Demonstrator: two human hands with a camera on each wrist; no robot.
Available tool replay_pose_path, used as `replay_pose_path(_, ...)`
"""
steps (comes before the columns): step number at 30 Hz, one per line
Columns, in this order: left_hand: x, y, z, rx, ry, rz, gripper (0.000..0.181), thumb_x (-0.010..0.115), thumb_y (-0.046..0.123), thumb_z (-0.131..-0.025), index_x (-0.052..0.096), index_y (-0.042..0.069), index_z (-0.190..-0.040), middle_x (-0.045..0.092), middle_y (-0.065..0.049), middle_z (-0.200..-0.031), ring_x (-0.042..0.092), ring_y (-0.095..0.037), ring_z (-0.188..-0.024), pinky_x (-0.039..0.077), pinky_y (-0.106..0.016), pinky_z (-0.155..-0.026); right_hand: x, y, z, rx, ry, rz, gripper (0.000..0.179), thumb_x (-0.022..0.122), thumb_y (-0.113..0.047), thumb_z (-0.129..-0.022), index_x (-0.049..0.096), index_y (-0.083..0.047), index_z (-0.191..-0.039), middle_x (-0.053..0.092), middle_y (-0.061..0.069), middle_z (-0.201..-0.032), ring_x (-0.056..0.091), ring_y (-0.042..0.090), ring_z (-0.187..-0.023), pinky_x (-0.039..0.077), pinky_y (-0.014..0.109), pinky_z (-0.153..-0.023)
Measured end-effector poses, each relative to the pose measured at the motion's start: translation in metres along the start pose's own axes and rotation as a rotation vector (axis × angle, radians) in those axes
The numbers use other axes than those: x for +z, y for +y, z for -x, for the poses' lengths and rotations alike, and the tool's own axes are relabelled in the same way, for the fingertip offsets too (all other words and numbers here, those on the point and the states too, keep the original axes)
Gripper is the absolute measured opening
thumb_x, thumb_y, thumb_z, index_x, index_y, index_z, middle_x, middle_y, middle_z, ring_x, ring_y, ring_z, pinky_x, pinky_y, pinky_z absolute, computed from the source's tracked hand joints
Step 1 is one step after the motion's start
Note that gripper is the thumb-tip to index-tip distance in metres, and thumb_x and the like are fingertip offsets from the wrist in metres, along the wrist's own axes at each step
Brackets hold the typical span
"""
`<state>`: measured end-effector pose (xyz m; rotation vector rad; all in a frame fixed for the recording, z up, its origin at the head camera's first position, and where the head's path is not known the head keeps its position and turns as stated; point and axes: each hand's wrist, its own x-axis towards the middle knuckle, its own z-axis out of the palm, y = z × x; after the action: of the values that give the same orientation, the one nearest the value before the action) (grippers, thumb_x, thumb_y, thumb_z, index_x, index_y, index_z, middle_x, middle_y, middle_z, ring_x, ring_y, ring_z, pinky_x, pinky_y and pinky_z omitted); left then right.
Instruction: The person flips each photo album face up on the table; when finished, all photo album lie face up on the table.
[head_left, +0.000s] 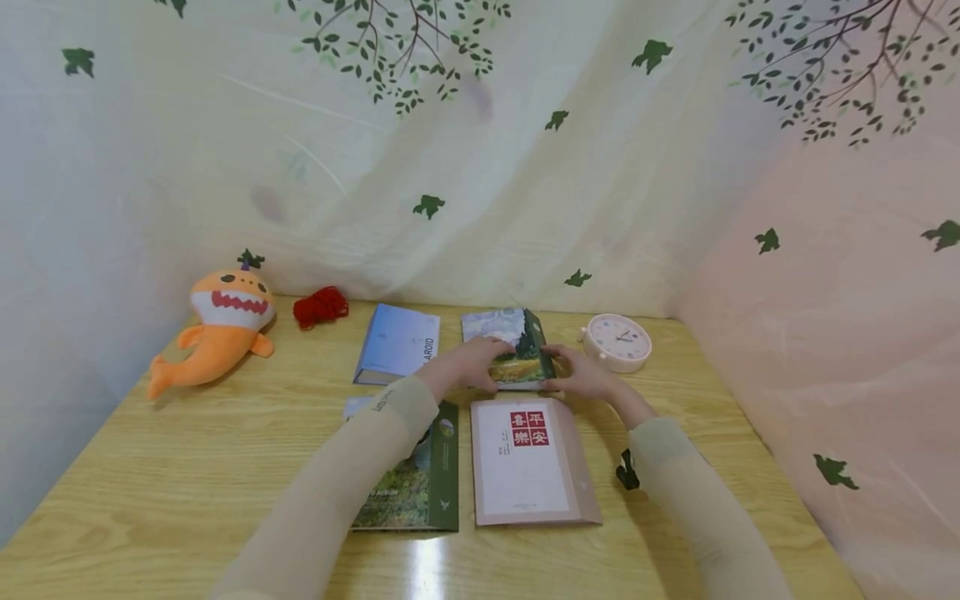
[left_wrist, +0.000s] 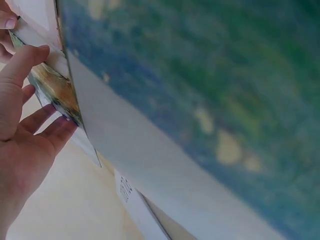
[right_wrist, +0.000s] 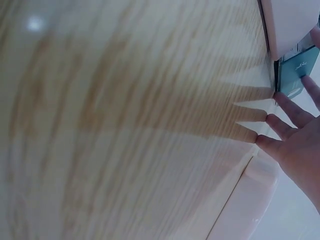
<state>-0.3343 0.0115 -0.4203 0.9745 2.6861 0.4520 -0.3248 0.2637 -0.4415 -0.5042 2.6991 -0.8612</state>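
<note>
At the back middle of the table lies a landscape-covered photo album [head_left: 495,322] with a dark green spine [right_wrist: 295,75]. My left hand [head_left: 480,362] touches its cover and left side, the fingers loosely extended in the left wrist view. On the other side my right hand [head_left: 587,375] has spread fingers, some with their tips on the table and others at the green spine. In front of the hands lie a pink album [head_left: 521,479] with red characters and another green-spined album [head_left: 442,475], partly hidden by the left sleeve. A blue album [head_left: 401,337] lies left of the hands.
A pink round clock [head_left: 618,340] sits right of the right hand. At the back left are an orange shark plush [head_left: 225,333] and a red yarn bundle [head_left: 320,307]. A leaf-patterned curtain [head_left: 480,183] hangs along the table's back edge.
</note>
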Motion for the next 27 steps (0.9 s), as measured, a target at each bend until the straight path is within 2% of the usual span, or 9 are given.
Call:
replay_pose_path(5, -0.001, 0.0, 0.001, -0.004, 0.002, 0.022, 0.077, 0.076, 0.021, -0.078, 0.037, 0.017, -0.145, 0.04, -0.007, -0.147, 0.037, -0.026, -0.133, 0.029, -0.041, -0.112, -0.001, -0.001, 0.0, 0.003, 0.01, -0.033, 0.077, 0.071, -0.04, -0.082, 0.034, -0.018, -0.146, 0.037, 0.018, -0.146, 0.032, 0.038, -0.135, 0.023, 0.057, -0.11)
replay_pose_path(10, -0.001, -0.002, 0.002, 0.019, 0.016, 0.02, 0.077, 0.076, 0.02, -0.078, 0.037, 0.016, -0.145, 0.039, -0.009, -0.147, 0.037, -0.028, -0.134, 0.028, -0.041, -0.112, -0.003, -0.006, 0.002, -0.026, 0.023, -0.067, 0.076, 0.072, -0.036, -0.081, 0.036, -0.015, -0.144, 0.036, 0.02, -0.146, 0.032, 0.042, -0.135, 0.024, 0.058, -0.109)
replay_pose_path(16, -0.001, -0.003, 0.006, 0.021, 0.021, 0.026, 0.078, 0.075, 0.018, -0.079, 0.036, 0.018, -0.146, 0.034, -0.012, -0.149, 0.033, -0.029, -0.135, 0.028, -0.043, -0.112, -0.003, -0.014, 0.0, -0.074, 0.053, -0.154, 0.071, 0.073, -0.023, -0.081, 0.038, -0.01, -0.141, 0.039, 0.023, -0.142, 0.039, 0.045, -0.129, 0.033, 0.055, -0.106)
replay_pose_path(20, -0.002, -0.003, 0.009, 0.014, 0.027, 0.073, 0.079, 0.075, 0.015, -0.079, 0.033, 0.02, -0.147, 0.03, -0.013, -0.15, 0.03, -0.03, -0.137, 0.028, -0.046, -0.111, -0.004, -0.021, 0.0, -0.112, 0.107, -0.152, 0.071, 0.073, -0.019, -0.08, 0.04, -0.003, -0.14, 0.042, 0.027, -0.137, 0.044, 0.047, -0.124, 0.041, 0.052, -0.101)
replay_pose_path(23, -0.002, -0.004, 0.01, 0.02, 0.044, 0.103, 0.079, 0.074, 0.018, -0.081, 0.032, 0.02, -0.148, 0.03, -0.014, -0.15, 0.031, -0.031, -0.136, 0.03, -0.047, -0.11, -0.005, -0.027, 0.001, -0.102, 0.132, -0.147, 0.072, 0.075, -0.018, -0.078, 0.041, -0.002, -0.139, 0.044, 0.026, -0.136, 0.045, 0.047, -0.122, 0.045, 0.05, -0.096)
replay_pose_path(27, -0.004, -0.003, 0.011, 0.039, 0.069, 0.144, 0.079, 0.073, 0.024, -0.083, 0.03, 0.02, -0.149, 0.031, -0.015, -0.15, 0.033, -0.031, -0.135, 0.03, -0.046, -0.11, -0.007, -0.034, 0.002, -0.099, 0.145, -0.202, 0.072, 0.076, -0.012, -0.078, 0.041, -0.003, -0.14, 0.04, 0.026, -0.139, 0.044, 0.047, -0.124, 0.048, 0.048, -0.094)
